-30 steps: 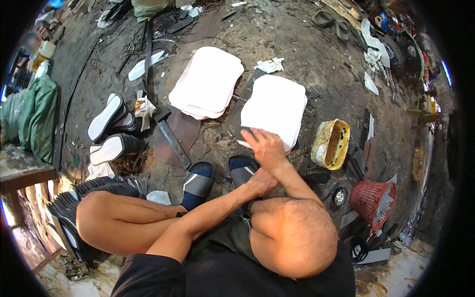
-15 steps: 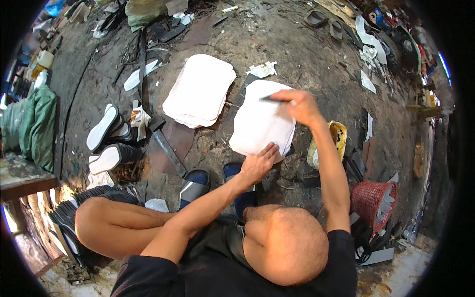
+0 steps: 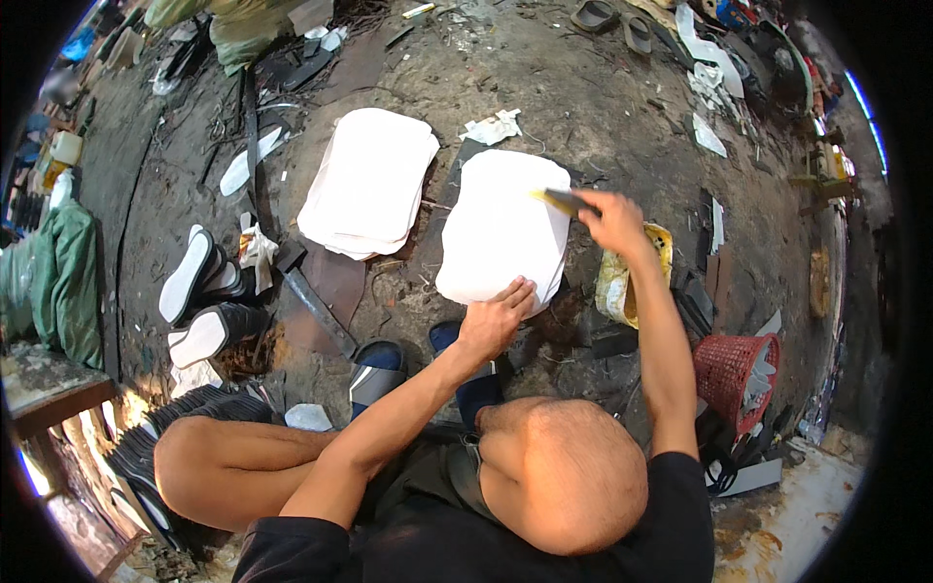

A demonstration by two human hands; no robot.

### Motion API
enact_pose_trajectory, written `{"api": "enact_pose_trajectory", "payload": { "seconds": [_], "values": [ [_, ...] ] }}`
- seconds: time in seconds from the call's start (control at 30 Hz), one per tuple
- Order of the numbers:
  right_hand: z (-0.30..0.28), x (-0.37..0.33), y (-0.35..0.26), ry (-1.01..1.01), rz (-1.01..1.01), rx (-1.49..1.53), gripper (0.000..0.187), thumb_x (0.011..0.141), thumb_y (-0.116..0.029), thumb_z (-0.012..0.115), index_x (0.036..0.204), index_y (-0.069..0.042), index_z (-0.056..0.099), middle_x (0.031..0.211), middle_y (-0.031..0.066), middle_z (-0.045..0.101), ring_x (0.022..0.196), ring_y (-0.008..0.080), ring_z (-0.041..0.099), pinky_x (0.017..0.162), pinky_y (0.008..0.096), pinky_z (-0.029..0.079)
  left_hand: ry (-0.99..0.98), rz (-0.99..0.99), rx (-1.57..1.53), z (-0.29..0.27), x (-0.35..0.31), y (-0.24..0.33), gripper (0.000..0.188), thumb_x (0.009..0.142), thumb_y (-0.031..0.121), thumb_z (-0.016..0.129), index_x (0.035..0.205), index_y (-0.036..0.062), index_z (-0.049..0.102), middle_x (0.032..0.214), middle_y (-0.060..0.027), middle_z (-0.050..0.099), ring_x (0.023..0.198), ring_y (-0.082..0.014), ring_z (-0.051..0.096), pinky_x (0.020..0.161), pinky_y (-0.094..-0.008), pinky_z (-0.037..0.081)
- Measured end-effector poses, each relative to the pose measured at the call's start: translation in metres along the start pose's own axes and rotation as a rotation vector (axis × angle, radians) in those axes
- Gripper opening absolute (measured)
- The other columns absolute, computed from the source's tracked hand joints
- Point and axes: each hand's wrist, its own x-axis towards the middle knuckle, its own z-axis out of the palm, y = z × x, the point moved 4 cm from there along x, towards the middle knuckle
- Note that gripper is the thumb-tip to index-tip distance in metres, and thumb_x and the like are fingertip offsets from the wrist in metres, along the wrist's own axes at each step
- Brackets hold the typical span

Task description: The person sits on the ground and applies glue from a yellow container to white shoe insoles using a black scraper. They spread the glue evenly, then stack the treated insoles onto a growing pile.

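Observation:
White sheets with rounded corners lie in a small stack [image 3: 501, 228] on the ground in front of me. My left hand [image 3: 498, 316] rests on the near edge of this stack, fingers stretched out and pressing it down. Over its right side, my right hand [image 3: 614, 225] grips a brush [image 3: 564, 201] with a dark handle and a yellowish tip. The brush is a little blurred, and its tip is at or just above the top sheet. A second pile of similar white sheets [image 3: 367, 180] lies to the left.
Right of the sheets stands a yellow-stained tub [image 3: 615, 287], partly behind my right forearm. A red basket [image 3: 736, 379] is farther right. To the left lie a hammer [image 3: 316, 306], shoe soles [image 3: 190, 277] and a green cloth [image 3: 70, 277]. Scraps litter the dirty floor.
My right hand has moved right across the top sheet with the brush, whose yellow tip now shows. The left hand still holds down the near edge. The whole view has shifted slightly.

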Motion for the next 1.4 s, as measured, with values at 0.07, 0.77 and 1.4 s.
{"api": "enact_pose_trajectory", "payload": {
  "seconds": [0.07, 0.77, 1.4],
  "values": [
    [0.023, -0.050, 0.000, 0.101, -0.038, 0.098, 0.040, 0.088, -0.022, 0.067, 0.128, -0.025, 0.067, 0.114, 0.0095, 0.073, 0.100, 0.0331, 0.070, 0.085, 0.0443, 0.055, 0.009, 0.014, 0.018, -0.001, -0.001, -0.004, 0.047, 0.076, 0.005, 0.065, 0.123, 0.0087, 0.062, 0.137, -0.0057, 0.062, 0.131, -0.0198, 0.056, 0.089, -0.0347, 0.057],
    [0.032, 0.015, -0.081, -0.031, -0.089, 0.005, 0.036, 0.089, -0.024, 0.068, 0.122, -0.037, 0.069, 0.112, 0.0022, 0.073, 0.095, 0.0279, 0.072, 0.082, 0.0406, 0.057, 0.288, -0.526, -0.531, -0.026, -0.006, -0.030, 0.038, 0.084, 0.007, 0.064, 0.122, 0.0020, 0.065, 0.132, -0.0164, 0.061, 0.131, -0.0317, 0.054, 0.094, -0.0430, 0.053],
    [0.104, -0.159, -0.123, 0.286, -0.403, -0.189, 0.046, 0.087, -0.008, 0.060, 0.127, -0.030, 0.068, 0.129, 0.0020, 0.066, 0.115, 0.0306, 0.062, 0.097, 0.0502, 0.051, 0.381, -0.848, -0.182, -0.060, -0.011, -0.079, 0.046, 0.077, 0.027, 0.072, 0.116, 0.0041, 0.071, 0.128, -0.0184, 0.061, 0.120, -0.0390, 0.049, 0.103, -0.0509, 0.039]
  ]
}}
